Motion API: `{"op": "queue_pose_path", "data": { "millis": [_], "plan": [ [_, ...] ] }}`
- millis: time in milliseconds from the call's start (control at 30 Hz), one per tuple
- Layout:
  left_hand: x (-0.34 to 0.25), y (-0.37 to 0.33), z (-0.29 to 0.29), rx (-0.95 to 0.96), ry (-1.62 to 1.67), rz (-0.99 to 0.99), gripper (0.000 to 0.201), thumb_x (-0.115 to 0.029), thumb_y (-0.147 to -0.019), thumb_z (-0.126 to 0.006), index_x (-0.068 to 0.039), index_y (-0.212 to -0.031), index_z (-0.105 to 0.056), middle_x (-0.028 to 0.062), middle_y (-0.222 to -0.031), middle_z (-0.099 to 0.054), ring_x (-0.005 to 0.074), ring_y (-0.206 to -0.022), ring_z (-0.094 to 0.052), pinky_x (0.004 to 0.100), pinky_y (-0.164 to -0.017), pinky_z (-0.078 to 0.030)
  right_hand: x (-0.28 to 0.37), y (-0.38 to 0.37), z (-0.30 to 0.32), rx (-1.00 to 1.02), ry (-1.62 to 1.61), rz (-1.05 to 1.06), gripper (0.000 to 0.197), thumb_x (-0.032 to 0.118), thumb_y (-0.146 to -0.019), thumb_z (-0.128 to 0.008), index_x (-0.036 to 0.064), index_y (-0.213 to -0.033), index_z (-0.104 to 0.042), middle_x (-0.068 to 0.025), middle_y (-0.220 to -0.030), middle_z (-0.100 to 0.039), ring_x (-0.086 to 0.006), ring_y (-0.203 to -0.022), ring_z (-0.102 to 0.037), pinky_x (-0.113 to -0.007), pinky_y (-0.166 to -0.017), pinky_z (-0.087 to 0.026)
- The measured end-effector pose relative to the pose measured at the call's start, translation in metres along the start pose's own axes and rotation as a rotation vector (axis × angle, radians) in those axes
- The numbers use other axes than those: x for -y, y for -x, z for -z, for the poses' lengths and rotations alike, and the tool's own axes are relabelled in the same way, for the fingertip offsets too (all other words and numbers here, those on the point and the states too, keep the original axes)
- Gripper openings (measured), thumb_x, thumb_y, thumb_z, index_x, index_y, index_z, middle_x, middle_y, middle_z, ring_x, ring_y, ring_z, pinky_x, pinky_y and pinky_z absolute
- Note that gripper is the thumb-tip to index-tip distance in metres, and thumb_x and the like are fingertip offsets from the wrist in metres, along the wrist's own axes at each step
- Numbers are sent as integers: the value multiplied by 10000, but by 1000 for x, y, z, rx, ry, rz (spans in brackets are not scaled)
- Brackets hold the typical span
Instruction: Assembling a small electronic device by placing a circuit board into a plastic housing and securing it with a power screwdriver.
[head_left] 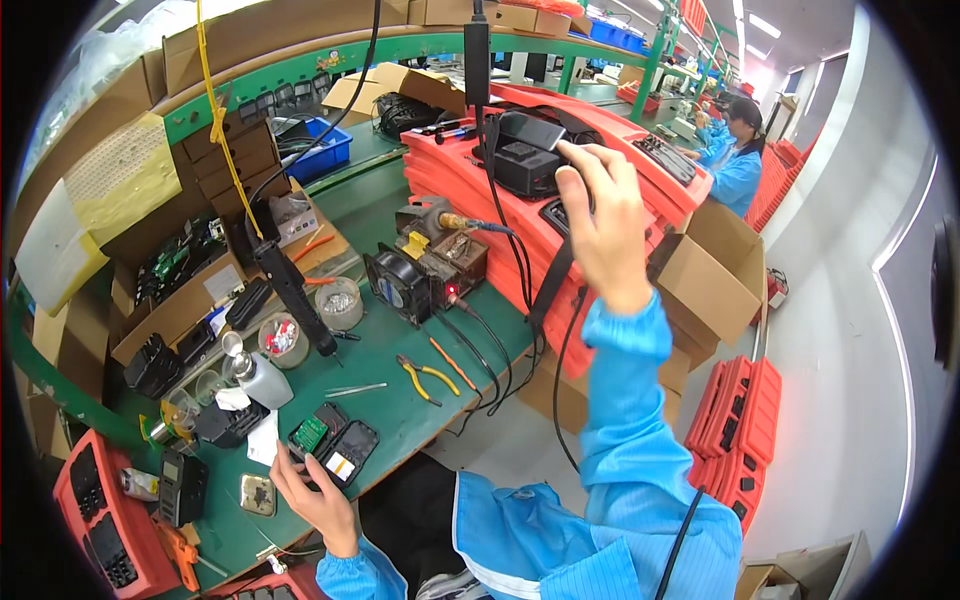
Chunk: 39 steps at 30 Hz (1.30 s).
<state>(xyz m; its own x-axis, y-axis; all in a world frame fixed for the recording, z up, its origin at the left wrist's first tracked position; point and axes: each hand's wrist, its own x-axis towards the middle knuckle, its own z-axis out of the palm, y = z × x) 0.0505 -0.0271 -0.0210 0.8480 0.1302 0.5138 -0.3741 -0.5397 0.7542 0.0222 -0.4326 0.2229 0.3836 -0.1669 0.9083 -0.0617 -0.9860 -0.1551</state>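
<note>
My left hand (pixel 318 502) is at the near edge of the green workbench, fingers apart, with nothing visible in its grip. Just beyond it lies an opened black plastic housing; one half holds a green circuit board (pixel 310 432) and the other half (pixel 352 452) has a white patch. The thumb is close to the housing; whether it touches I cannot tell. My right hand (pixel 605 225) reaches far forward, fingers extended and thumb apart. Its index fingertip meets the corner of a dark, phone-like slab (pixel 531 130) propped on a black device (pixel 524 166) atop stacked red trays (pixel 450 165).
Yellow-handled pliers (pixel 425 378), tweezers (pixel 356 389) and a small fan (pixel 398 285) lie on the bench. A black electric screwdriver (pixel 295 300) hangs from a yellow cord. Cables droop at the bench edge. Cardboard boxes (pixel 712 275) and more red trays (pixel 735 425) stand right; a co-worker (pixel 738 165) sits beyond.
</note>
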Motion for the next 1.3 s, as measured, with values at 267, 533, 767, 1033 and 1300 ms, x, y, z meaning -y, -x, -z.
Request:
{"op": "queue_pose_path", "data": {
  "millis": [267,533,767,1033,1300],
  "plan": [
    [-151,-31,8,-120,1808,-457,599,-412,-1085,-393,-26,-1535,-485,230,-1485,-502,268,-1188,-557,421,-1079,-410,292,158,-42,362,-1067,349,646,421,-822,-760,119,-1381,-646,-247,-1534,-457,-475,-1430,-414,-624,-1218,-262],
    [-41,-13,124,-122,1508,10,554,-346,-1088,-403,22,-1485,-519,219,-1433,-563,250,-1169,-579,395,-1052,-450,376,149,-77,689,-1421,613,414,404,-895,-677,148,-1216,-729,-206,-1197,-611,-431,-1377,-446,-670,-1233,-194],
    [-123,20,154,-566,2234,-259,795,-468,-1021,-612,-274,-1683,-218,142,-1745,-170,296,-1612,-138,652,-1247,-95,435,184,-29,1242,-1896,225,589,398,-1084,-443,137,-1610,-387,-223,-1615,-398,-412,-1555,-275,-567,-1281,-153],
    [-122,115,149,-604,2554,-394,796,-434,-1049,-563,-133,-1683,-187,151,-1744,-155,267,-1612,-126,557,-1275,-69,402,270,49,-168,-63,727,612,395,-1093,-416,38,-1585,-344,-222,-1612,-406,-364,-1509,-370,-536,-1227,-248],
    [-103,144,158,-431,2575,-266,796,-421,-1059,-545,-77,-1679,-183,154,-1745,-149,257,-1613,-118,526,-1285,-63,435,361,0,114,112,628,803,587,-1093,-286,91,-1685,-67,-159,-1752,-108,-299,-1617,-143,-481,-1287,-164]
  ]
}}
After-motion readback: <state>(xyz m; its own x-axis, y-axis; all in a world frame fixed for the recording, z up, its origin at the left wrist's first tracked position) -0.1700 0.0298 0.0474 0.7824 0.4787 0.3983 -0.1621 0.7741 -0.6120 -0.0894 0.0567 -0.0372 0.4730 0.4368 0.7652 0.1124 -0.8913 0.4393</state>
